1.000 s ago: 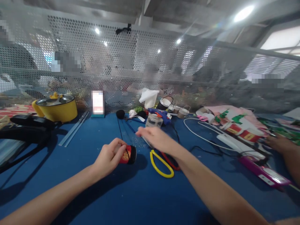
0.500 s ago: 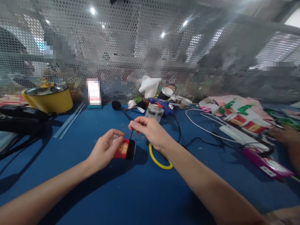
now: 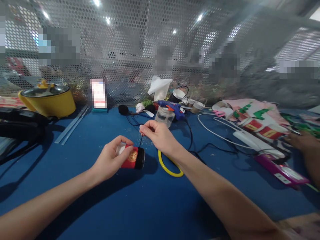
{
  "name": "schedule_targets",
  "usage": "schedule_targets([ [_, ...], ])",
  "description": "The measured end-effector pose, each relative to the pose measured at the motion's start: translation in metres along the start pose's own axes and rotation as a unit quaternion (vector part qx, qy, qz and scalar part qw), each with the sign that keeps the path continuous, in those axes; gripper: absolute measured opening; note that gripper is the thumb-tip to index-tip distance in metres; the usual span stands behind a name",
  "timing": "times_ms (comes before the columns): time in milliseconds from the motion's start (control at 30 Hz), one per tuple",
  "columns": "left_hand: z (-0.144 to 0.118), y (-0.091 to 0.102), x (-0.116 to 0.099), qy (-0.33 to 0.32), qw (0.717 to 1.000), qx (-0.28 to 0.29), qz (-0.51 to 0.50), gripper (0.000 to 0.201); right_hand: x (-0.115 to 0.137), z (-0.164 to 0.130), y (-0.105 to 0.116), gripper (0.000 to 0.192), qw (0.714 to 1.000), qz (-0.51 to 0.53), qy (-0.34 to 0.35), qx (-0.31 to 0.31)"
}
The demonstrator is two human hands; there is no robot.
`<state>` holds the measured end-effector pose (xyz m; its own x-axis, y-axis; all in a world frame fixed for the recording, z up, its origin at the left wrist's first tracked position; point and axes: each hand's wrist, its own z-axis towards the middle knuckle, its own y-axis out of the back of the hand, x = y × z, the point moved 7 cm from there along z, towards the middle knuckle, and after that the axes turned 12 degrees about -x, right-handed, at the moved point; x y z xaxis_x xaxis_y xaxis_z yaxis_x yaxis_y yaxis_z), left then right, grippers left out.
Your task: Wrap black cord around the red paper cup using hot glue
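Small red cup (image 3: pixel 131 157) with gold emblem and black rim, lying on its side, mouth turned away from the gripping left hand (image 3: pixel 110 160). Thin black thread (image 3: pixel 140 140) running taut from rim up to pinching right hand (image 3: pixel 160 137).

The left hand (image 3: pixel 110 160) grips a red cup (image 3: pixel 132 157) (lying sideways), the right hand (image 3: pixel 160 137) pinching a black string (image 3: pixel 141 140).

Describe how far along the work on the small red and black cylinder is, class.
Done: the left hand has the red and black cylinder gripped on its side above the blue table. In hand: the right hand pinches a thin black strand running down to it. Left: the strand's end is not visibly fixed; the glue gun lies untouched.
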<state>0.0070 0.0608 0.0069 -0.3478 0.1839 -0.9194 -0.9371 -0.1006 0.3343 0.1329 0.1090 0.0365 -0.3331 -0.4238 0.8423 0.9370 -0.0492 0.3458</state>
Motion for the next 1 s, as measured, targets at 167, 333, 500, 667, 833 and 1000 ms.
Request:
schedule_targets([
  [167,-0.004,0.000,-0.009,-0.047,0.998,0.000,0.030,0.014,-0.004,-0.001,-0.006,0.020,1.000,-0.020,-0.007,0.020],
  [333,-0.008,0.002,-0.014,-0.104,0.993,-0.003,0.053,0.013,-0.005,-0.004,-0.010,0.022,0.998,-0.040,-0.001,0.038],
  [500,-0.011,0.004,-0.021,-0.147,0.986,-0.018,0.076,0.012,-0.008,-0.005,-0.013,0.022,0.996,-0.072,-0.011,0.056],
  [667,-0.012,0.006,-0.024,-0.168,0.981,-0.036,0.087,0.011,-0.009,-0.006,-0.014,0.022,0.994,-0.086,-0.024,0.066],
  [833,-0.013,0.008,-0.025,-0.185,0.977,-0.043,0.093,0.009,-0.007,-0.008,-0.017,0.021,0.990,-0.115,-0.025,0.081],
  [1000,-0.014,0.009,-0.027,-0.196,0.975,-0.047,0.090,0.008,-0.012,-0.012,-0.023,0.019,0.987,-0.094,-0.064,0.113],
])
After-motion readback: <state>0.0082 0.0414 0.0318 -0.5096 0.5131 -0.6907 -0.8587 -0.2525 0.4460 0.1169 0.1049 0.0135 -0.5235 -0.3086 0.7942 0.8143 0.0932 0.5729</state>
